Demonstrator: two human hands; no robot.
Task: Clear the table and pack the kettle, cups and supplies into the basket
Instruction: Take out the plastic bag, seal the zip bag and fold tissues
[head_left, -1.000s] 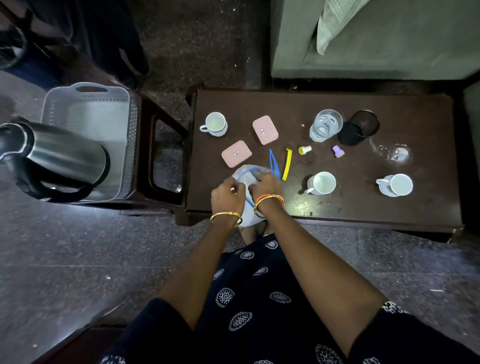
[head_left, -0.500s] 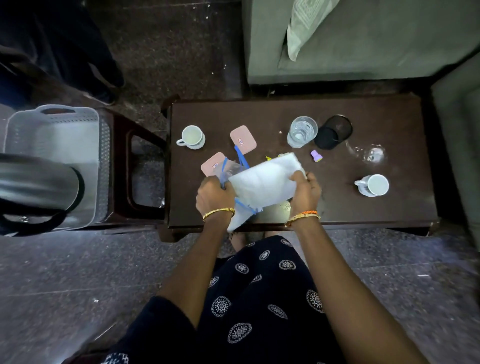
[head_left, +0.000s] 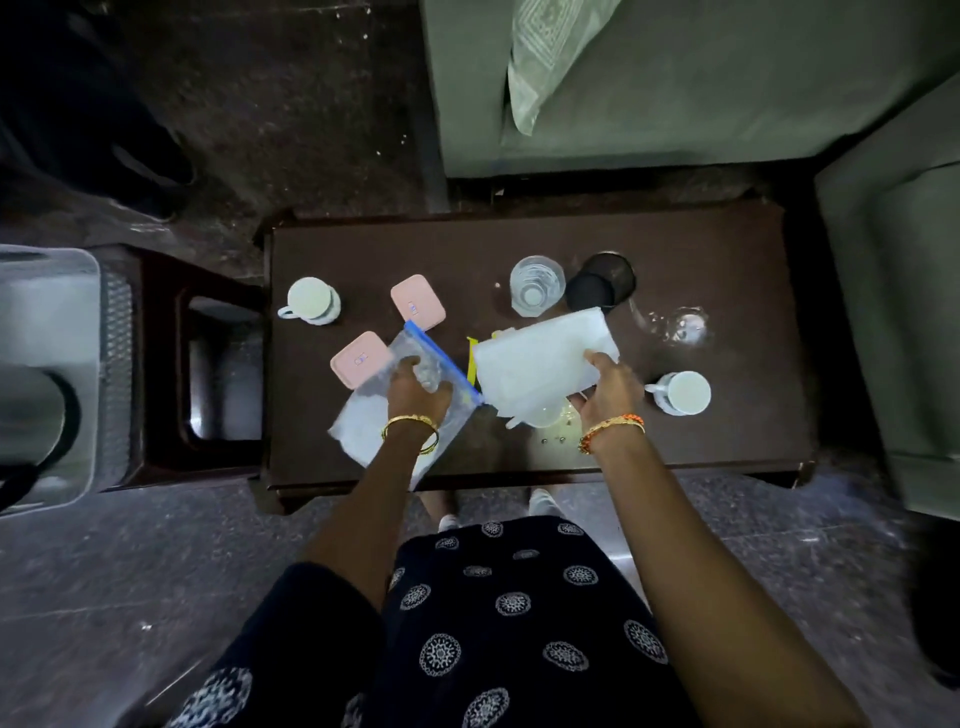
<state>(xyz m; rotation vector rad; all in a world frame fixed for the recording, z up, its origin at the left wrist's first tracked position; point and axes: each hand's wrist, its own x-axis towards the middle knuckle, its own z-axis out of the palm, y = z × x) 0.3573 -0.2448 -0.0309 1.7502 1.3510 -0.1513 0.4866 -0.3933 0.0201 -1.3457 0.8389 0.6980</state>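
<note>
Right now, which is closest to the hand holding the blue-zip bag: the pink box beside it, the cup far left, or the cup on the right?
From the left hand:
1. Pink box, right beside it.
2. Far-left cup, up and left.
3. Right cup, across the table, farthest.

No readable text; small marks on pink boxes (head_left: 417, 302) illegible.

Kettle (head_left: 36, 415): steel body, dark handle, lying inside basket, beyond worktop's left edge.
Basket (head_left: 117, 364): pale grey, perforated wall.
Cups: white; one (head_left: 310, 300) near far-left corner, one (head_left: 684, 392) toward right edge; both upright.
Zip bag (head_left: 415, 364): clear, blue seal, held above near edge.
White packet (head_left: 540, 353): held mid-worktop.
</note>
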